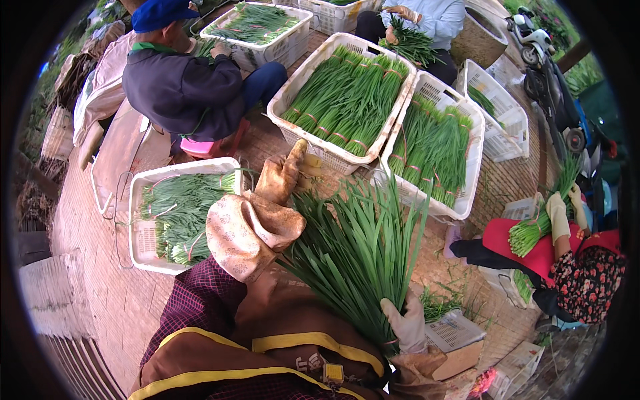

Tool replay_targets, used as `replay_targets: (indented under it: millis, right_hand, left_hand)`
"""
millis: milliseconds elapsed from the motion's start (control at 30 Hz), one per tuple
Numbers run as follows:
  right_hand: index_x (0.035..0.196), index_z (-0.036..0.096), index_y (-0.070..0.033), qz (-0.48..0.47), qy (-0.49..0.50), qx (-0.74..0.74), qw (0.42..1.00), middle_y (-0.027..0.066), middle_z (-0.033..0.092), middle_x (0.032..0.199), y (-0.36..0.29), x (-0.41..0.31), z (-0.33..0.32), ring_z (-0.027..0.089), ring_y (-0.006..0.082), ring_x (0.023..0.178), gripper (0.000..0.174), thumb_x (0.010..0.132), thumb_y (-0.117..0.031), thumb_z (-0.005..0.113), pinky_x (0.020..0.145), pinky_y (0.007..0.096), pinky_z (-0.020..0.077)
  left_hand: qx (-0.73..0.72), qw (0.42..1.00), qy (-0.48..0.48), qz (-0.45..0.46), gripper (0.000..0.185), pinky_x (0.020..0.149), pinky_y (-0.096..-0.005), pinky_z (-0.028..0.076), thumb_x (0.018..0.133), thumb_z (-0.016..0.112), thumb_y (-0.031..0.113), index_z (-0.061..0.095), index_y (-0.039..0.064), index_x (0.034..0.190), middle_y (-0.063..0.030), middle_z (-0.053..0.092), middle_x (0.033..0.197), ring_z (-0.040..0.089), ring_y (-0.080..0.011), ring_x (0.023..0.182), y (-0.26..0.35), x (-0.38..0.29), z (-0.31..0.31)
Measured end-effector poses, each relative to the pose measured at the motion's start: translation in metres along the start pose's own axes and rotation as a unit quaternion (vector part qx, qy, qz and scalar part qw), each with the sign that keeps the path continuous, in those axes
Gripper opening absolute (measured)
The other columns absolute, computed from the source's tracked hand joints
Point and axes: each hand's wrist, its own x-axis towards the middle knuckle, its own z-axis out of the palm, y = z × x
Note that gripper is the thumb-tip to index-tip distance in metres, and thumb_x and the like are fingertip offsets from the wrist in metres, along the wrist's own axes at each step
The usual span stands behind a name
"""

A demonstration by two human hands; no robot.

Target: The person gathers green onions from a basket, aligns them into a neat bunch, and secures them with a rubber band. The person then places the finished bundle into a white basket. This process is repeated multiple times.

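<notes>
My right hand (406,320), in a pale glove, grips a bundle of long green leaves, likely garlic chives (362,245), near its lower end, where a band shows. The leaf tips fan out up and to the left. My left hand (280,172), in a soiled tan glove, is raised left of the leaves with a finger extended towards the big crate; nothing shows in it, and its palm side is partly hidden. A patterned cloth sleeve (240,235) covers that forearm. Beyond the hand, a large white plastic crate (330,160) holds banded green bundles (345,100).
Another white crate (475,165) of bundles adjoins the large one; a smaller crate (135,225) stands at left. Co-workers sit at upper left (185,95), top (425,25) and right (590,280), handling greens. A low box (457,352) with cut leaves is beside my right hand.
</notes>
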Motion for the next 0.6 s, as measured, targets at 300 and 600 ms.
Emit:
replay_targets:
  millis: [300,600]
  right_hand:
    - [0.114,0.066,0.001,-0.019,-0.044,-0.074,0.996,0.0080,0.068,0.079,-0.016,0.009,0.000,0.061,0.0141,0.065,0.031,0.084,-0.007,0.069,0.066,0.0296,0.0509]
    - [0.123,0.063,0.002,-0.017,-0.063,-0.123,0.990,0.0200,0.071,0.097,-0.005,-0.004,-0.002,0.071,0.0328,0.085,0.045,0.082,-0.014,0.075,0.076,0.0376,0.0549]
  left_hand:
    - [-0.038,0.988,-0.143,0.049,0.034,0.061,-0.0187,0.043,0.102,0.058,0.024,0.063,0.003,0.129,-0.0016,0.069,0.091,0.057,-0.0053,0.067,0.053,-0.027,0.044]
    - [-0.035,0.929,-0.334,0.156,0.053,0.077,-0.0344,0.051,0.103,0.050,0.051,0.066,0.005,0.123,-0.0078,0.066,0.097,0.060,-0.0165,0.083,-0.031,0.045,0.108]
